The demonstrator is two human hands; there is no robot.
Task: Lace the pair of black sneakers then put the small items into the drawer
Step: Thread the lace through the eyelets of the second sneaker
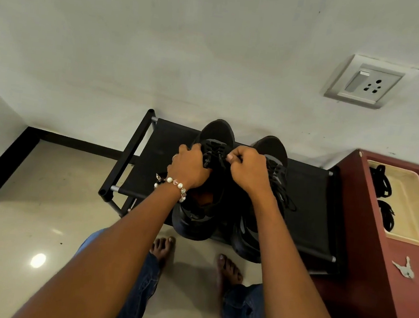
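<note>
Black fabric shoe rack [309, 197] against the wall, carrying two black sneakers [204, 211] side by side. Maroon cabinet [362, 283] just beside the rack, its cream tray [418, 211] holding black laces [382, 180]; keys [404, 268] lie on top. Your left hand [189, 167] and right hand [249, 169] sit over the left sneaker, fingers [232, 157] pinching its lace.

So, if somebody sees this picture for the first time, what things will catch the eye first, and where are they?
First the two hands, left hand and right hand, meeting at the centre and pinching the black lace over the left sneaker, which stands beside the right sneaker on a black shoe rack. Next, the white wall socket at upper right, and the keys on the red cabinet at right.
</note>
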